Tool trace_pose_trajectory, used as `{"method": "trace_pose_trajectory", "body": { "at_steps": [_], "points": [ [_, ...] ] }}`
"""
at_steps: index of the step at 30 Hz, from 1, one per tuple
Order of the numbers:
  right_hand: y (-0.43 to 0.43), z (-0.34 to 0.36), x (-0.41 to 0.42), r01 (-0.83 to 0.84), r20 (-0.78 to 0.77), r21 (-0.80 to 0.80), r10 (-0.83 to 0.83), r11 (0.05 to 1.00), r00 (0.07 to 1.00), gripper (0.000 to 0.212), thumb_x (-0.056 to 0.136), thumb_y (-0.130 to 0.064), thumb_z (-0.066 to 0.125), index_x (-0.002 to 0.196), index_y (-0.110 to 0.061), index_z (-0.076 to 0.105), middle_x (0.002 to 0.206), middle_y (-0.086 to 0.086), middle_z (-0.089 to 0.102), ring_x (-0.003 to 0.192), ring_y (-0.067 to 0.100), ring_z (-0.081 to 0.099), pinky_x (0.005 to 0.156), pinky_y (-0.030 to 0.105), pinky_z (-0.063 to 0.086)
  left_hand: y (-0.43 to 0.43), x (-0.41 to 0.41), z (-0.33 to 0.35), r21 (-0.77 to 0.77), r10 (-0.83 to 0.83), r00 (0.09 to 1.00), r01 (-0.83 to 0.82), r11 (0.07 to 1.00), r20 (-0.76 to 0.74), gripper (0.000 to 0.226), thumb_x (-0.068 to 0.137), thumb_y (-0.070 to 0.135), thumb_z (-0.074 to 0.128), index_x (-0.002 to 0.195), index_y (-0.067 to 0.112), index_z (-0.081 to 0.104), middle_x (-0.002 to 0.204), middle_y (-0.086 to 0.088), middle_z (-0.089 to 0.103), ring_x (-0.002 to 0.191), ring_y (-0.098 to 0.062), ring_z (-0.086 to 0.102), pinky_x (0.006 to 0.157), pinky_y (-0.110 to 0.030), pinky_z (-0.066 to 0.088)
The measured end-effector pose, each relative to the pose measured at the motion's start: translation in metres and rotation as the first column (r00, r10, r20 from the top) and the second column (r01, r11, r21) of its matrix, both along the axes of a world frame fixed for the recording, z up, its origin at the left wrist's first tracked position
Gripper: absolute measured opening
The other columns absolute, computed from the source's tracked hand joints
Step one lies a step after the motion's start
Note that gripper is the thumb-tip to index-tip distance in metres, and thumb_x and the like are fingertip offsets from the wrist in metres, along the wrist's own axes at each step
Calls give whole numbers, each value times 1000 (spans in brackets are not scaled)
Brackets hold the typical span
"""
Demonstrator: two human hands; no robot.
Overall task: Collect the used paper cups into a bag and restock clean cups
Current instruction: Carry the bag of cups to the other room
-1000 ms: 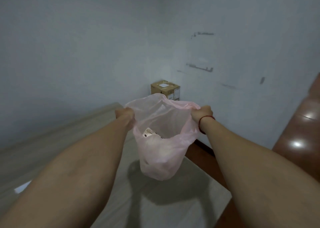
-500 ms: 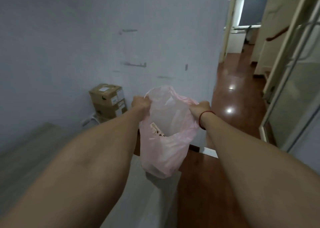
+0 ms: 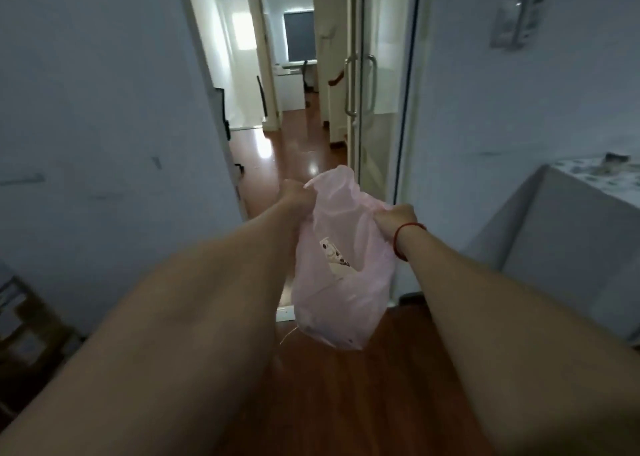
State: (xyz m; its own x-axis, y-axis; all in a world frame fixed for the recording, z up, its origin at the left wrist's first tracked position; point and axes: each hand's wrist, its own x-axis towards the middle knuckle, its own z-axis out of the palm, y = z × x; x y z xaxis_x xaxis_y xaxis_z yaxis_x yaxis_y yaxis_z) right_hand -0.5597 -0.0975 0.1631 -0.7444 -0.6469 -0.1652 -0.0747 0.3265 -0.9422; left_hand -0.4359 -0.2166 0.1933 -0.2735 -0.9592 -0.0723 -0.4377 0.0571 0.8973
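Both forearms were seen stretched forward over the brown wooden floor (image 3: 329,403). A blurred cardboard box (image 3: 24,320) was noted low at the left, beside the wall.

The pink plastic bag (image 3: 346,292) was held in the air between the two hands, clear of the floor, with its body hanging below them. Its mouth was gripped on the left side by the left hand (image 3: 294,195), fingers curled into the gathered film. On the right side it was gripped by the right hand (image 3: 394,217), likewise closed on a bunched fold. The left hand was placed slightly higher than the right. A red cord (image 3: 401,240) was worn on the right wrist.

Through the thin film a patterned paper cup (image 3: 334,254) was made out, tilted, in the upper half of the bag. Further contents could not be told.

A covered table (image 3: 568,247) was recorded at the right. Beyond the hands, a glass door (image 3: 381,39) with a metal handle (image 3: 350,88) and a lit corridor were observed.
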Motion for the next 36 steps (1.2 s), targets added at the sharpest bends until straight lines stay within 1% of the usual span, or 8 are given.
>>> {"method": "trace_pose_trajectory", "body": {
  "at_steps": [3,8,12,15,18,24,29,36],
  "points": [
    [32,-6,-79,109,44,-4,-109,994,993,54,83,-27,61,130,-2,52,127,15,60,113,31,62,90,34,51,19,-89,-3,-10,-111,994,111,994,22,37,96,19,53,119,-9,58,105,-19,66,94,-30,67,66,-32,47],
    [110,-7,-206,363,-32,6,-363,932,931,44,87,-27,62,118,5,61,103,9,62,94,20,59,73,26,41,74,-247,-12,-1,-342,940,342,940,-5,35,94,18,54,110,-12,61,82,-21,63,85,-35,67,55,-32,48],
    [179,-17,-296,545,-27,44,-544,837,838,50,87,-21,58,128,6,53,128,20,59,115,33,60,76,30,43,124,-369,-25,18,-494,868,496,868,-53,41,90,22,59,114,-10,60,115,-32,63,106,-45,63,72,-46,55],
    [227,-24,-361,660,-24,32,-659,751,752,48,88,-21,56,129,5,53,129,21,58,109,28,61,74,27,39,173,-451,-27,36,-653,756,655,755,-45,40,89,22,59,116,-9,59,102,-25,64,83,-37,68,58,-29,47],
    [272,-26,-413,742,-7,23,-742,670,671,45,89,-21,55,128,4,55,128,20,59,115,32,60,79,30,45,222,-521,-26,84,-763,646,761,644,-5,37,90,19,59,119,-3,53,77,-9,52,51,-19,50,42,-19,40],
    [371,-18,-502,904,-1,23,-905,426,426,41,88,-17,54,123,4,59,124,19,62,114,35,61,81,31,46,324,-656,-24,55,-901,432,900,433,20,33,96,18,42,113,-4,60,59,-10,49,42,-20,46,38,-16,33],
    [448,-15,-554,970,4,21,-970,241,241,39,88,-17,52,121,2,61,122,20,64,112,36,61,94,37,51,405,-736,-29,25,-956,292,956,292,28,36,97,15,33,117,-2,59,80,-13,54,49,-20,46,39,-23,37],
    [566,-14,-640,994,-29,49,-994,102,103,36,92,-18,53,120,2,61,121,18,63,110,31,62,75,26,40,536,-857,-39,44,-996,89,995,90,24,36,92,20,48,109,-8,62,72,-12,53,45,-21,48,43,-22,39]
  ]
}}
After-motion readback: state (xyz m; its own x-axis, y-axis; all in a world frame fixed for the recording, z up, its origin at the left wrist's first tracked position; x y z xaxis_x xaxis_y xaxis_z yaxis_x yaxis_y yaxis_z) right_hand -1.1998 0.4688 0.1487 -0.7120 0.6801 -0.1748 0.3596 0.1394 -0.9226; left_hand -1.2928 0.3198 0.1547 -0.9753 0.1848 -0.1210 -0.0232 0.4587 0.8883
